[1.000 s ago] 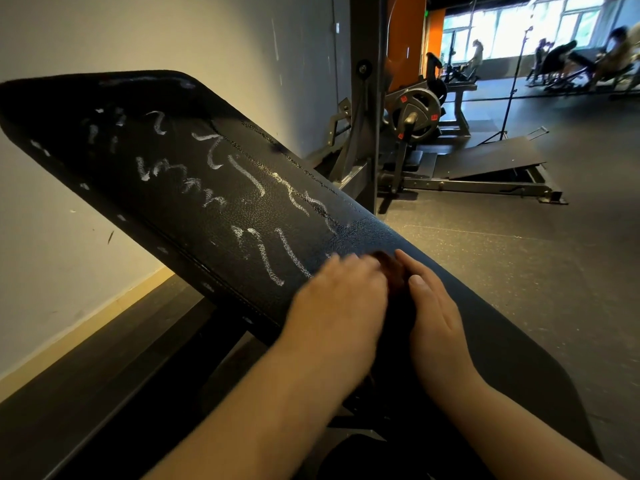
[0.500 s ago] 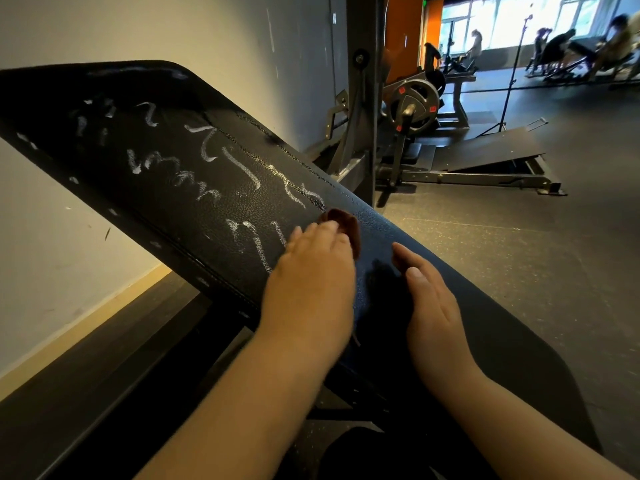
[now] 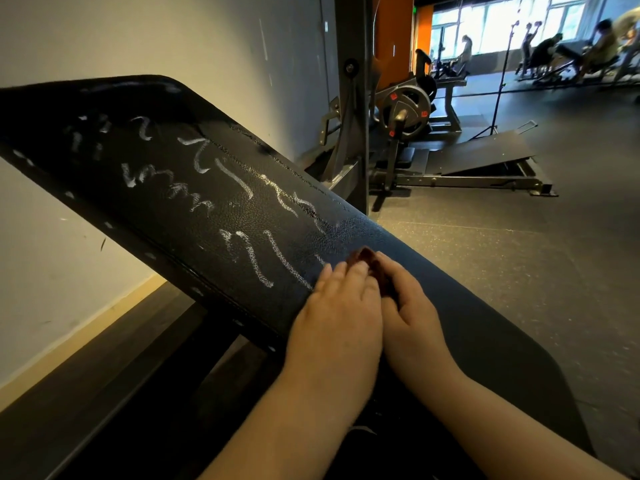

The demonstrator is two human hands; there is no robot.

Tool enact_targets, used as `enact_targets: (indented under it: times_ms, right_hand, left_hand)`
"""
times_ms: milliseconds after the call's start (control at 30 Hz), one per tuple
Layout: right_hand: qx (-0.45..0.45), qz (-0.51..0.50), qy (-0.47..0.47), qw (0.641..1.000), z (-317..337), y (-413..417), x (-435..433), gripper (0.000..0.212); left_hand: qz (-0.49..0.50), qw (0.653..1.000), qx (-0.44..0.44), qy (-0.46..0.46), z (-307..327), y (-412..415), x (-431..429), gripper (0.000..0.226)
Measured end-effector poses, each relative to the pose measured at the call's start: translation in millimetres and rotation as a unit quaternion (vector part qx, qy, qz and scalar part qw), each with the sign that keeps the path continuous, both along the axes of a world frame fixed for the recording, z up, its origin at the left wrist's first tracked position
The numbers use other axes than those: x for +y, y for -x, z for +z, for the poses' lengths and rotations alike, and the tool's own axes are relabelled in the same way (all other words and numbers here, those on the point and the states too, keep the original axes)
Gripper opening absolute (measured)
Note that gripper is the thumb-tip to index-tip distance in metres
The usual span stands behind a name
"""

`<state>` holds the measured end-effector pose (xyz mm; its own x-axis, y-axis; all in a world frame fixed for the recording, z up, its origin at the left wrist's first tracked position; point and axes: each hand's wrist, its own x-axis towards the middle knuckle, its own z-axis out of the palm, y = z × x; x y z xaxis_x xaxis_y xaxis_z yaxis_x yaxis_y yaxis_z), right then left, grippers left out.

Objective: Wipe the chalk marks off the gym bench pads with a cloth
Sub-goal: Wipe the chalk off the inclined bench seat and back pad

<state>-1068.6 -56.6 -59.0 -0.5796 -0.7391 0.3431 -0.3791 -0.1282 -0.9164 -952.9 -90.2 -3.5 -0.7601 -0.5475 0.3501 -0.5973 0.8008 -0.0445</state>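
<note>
A black inclined bench pad runs from upper left to lower right. White chalk marks cover its upper half, and the nearest strokes end just left of my fingers. A dark reddish-brown cloth lies on the pad, mostly hidden. My left hand presses flat on it, fingers together. My right hand rests on the pad right beside it, fingertips touching the cloth's edge. The pad below my hands shows no chalk.
A pale wall stands close on the left. A steel rack upright and a plate-loaded machine stand behind the pad. Dark rubber floor spreads to the right. Several people exercise far off by the windows.
Half a second ago my left hand had pushed the cloth up the pad, away from my right hand. It has slid back down, and both hands are side by side again.
</note>
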Motion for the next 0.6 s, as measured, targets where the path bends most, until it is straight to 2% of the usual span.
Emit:
enact_targets:
  times_ms: [67,167,233,267,367,467,600]
  right_hand:
    - [0.051,0.009,-0.042,0.998,2.5,1.5,0.4,0.052]
    - [0.156,0.013,-0.118,0.981,0.0,11.4,5.2,0.052]
    - [0.145,0.018,-0.121,0.982,-3.9,15.8,9.3,0.050]
    - [0.141,0.017,-0.118,0.983,-6.5,16.1,9.6,0.050]
    - [0.129,0.008,-0.100,0.986,-11.1,15.1,8.8,0.050]
    - [0.130,0.005,-0.099,0.987,-9.7,14.3,9.6,0.053]
    - [0.156,0.000,-0.124,0.980,-10.6,12.8,14.4,0.052]
  left_hand:
    - [-0.017,1.000,0.025,0.007,7.8,-2.1,-2.5,0.049]
    - [0.031,0.998,0.050,0.033,20.6,-8.6,-22.5,0.053]
    - [0.085,0.992,0.082,0.037,18.8,-9.9,-25.1,0.053]
    - [0.087,0.993,0.069,0.022,16.1,-8.6,-19.6,0.052]
    - [0.009,1.000,0.025,-0.004,-7.5,-0.2,1.1,0.042]
    - [-0.030,0.999,0.040,0.004,-2.1,0.1,0.4,0.042]
    - [0.081,0.993,0.068,0.043,19.1,-1.8,-22.6,0.052]
